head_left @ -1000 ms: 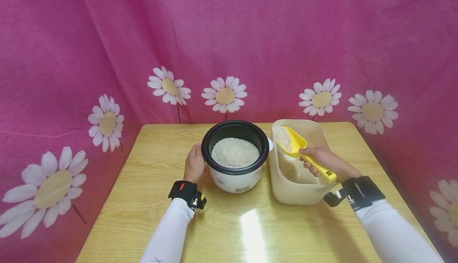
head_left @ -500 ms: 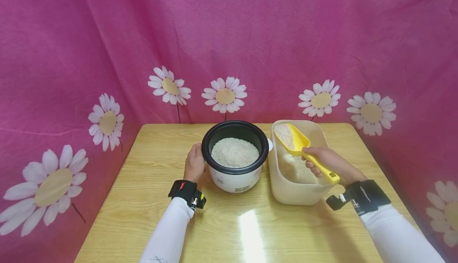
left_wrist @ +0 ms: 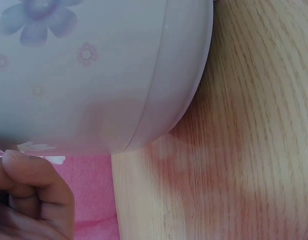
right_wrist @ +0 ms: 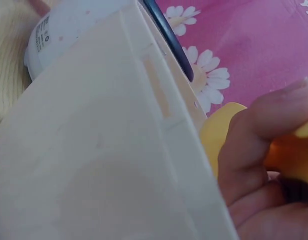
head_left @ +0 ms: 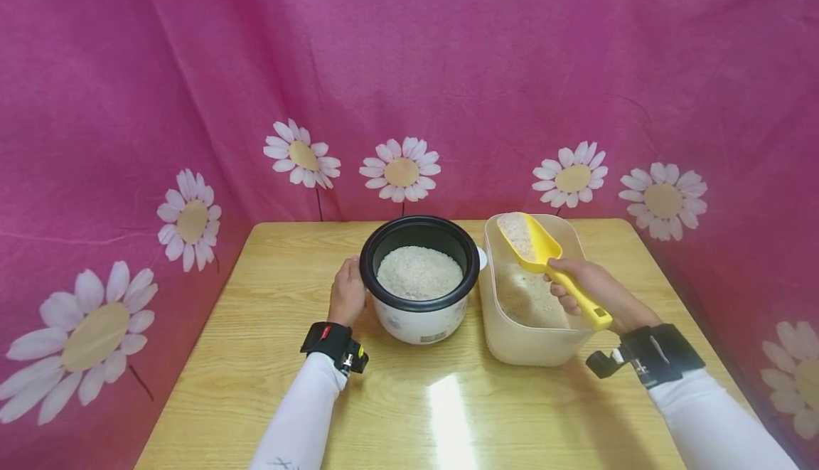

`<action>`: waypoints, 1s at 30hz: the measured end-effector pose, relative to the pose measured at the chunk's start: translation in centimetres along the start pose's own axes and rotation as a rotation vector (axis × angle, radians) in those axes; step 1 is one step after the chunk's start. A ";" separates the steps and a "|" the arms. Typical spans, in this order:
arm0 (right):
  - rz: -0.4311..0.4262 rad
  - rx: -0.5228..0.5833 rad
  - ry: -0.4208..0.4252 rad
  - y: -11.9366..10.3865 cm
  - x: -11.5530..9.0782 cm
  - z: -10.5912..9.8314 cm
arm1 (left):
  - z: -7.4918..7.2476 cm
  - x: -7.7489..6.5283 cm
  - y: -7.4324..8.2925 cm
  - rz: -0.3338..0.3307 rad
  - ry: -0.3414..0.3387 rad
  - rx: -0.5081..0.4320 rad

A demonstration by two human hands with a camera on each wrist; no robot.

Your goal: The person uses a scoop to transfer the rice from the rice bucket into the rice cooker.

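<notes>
My right hand (head_left: 585, 285) grips the handle of a yellow scoop (head_left: 544, 246) loaded with rice. The scoop is over the cream bin (head_left: 505, 335), which has rice in its bottom; the right wrist view shows curled fingers (right_wrist: 248, 135) round the scoop beside the bin wall. My left hand (head_left: 348, 294) holds the left side of a white rice cooker (head_left: 416, 322) with a black rim. Rice (head_left: 419, 272) is heaped inside it. In the left wrist view the fingers (left_wrist: 36, 175) are curled against the flowered cooker wall; what they hold there is mostly hidden.
Cooker and bin stand side by side on a wooden table (head_left: 281, 264), a small white side handle (head_left: 483, 258) of the cooker between them. A pink curtain (head_left: 473, 86) with daisies rises behind the table and at both sides.
The loaded scoop has moved slightly right and up over the bin, with my right hand and forearm shifting right. My left hand and the cooker stay in place.
</notes>
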State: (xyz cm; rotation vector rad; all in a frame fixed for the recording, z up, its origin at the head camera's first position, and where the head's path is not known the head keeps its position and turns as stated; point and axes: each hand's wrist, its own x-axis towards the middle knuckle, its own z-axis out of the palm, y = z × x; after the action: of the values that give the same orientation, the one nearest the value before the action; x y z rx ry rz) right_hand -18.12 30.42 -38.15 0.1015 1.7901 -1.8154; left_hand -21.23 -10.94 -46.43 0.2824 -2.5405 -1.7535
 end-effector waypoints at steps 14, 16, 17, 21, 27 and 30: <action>-0.076 0.082 -0.063 -0.1 -0.8 0.1 | 0.0 0.0 -0.2 -0.028 -0.016 -0.015; -0.082 0.082 -0.068 -0.2 -0.9 0.2 | 0.0 0.0 -0.1 -0.026 -0.011 -0.017; -0.082 0.081 -0.069 -0.3 -1.0 0.3 | 0.0 0.1 -0.1 -0.024 -0.009 -0.016; -0.076 0.089 -0.084 -1.0 -1.1 0.9 | -0.1 0.1 -0.1 -0.022 -0.008 -0.014; -0.031 0.013 -0.060 -2.3 -0.9 2.8 | -0.1 0.1 -0.1 -0.025 -0.016 -0.015; -0.011 -0.060 -0.046 -2.9 -0.6 3.8 | -0.1 0.1 -0.1 -0.023 -0.017 -0.010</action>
State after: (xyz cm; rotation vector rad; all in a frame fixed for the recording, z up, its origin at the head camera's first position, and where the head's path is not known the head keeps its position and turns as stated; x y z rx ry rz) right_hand -17.64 26.90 -34.91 0.0261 1.8141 -1.7562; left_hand -21.34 -11.11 -46.52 0.2994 -2.5490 -1.7842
